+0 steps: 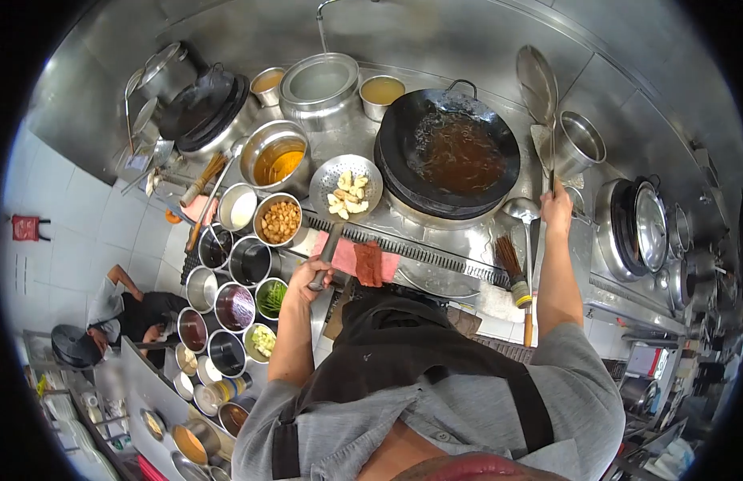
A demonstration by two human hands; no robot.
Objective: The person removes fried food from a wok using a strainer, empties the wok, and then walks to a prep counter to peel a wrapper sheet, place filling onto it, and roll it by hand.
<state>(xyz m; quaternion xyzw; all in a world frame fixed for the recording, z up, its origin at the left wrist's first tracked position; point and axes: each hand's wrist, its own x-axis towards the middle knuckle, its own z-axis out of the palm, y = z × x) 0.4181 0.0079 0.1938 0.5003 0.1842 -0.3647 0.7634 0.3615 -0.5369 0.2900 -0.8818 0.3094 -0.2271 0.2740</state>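
My left hand (309,278) is wrapped round the grey handle of a perforated strainer (318,180). Pale yellow chunks (347,195) lie in its bowl, beside the wok. Dark and wide, the wok (391,148) holds bubbling brown liquid (460,152) on the stove. On the other side, my right hand (557,207) grips the long handle of a large round-headed metal skimmer (537,80). Its head is raised beyond the wok's right rim, near a steel pot (582,141). Whether that head is mesh or solid is hard to make out.
At left stand several containers, including diced brown pieces (278,221), chopped greens (271,297) and a pot of orange liquid (277,160). A ladle (522,210) and a bamboo brush (512,268) lie right of the wok. Another person (135,309) is at far left.
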